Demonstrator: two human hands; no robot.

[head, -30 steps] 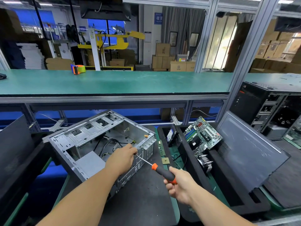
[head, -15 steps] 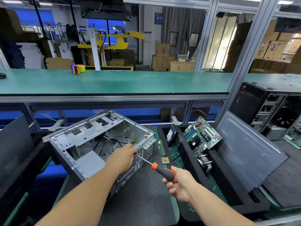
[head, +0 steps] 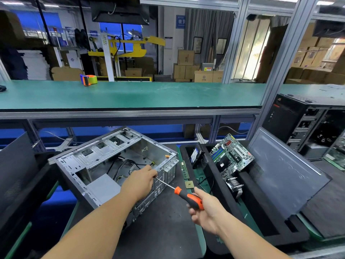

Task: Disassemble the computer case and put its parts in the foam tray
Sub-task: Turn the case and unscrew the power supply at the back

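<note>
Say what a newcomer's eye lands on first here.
First, the opened grey metal computer case lying on its side at lower centre, with both hands at its rear edge: the left hand sits at the case's back panel while the right hand holds an orange-and-black screwdriver aimed at it. Next, the green motherboard propped in the black foam tray to the right.

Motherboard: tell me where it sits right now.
In the head view the motherboard stands tilted in the black foam tray, right of the open computer case, against the leaning side panel.
</note>
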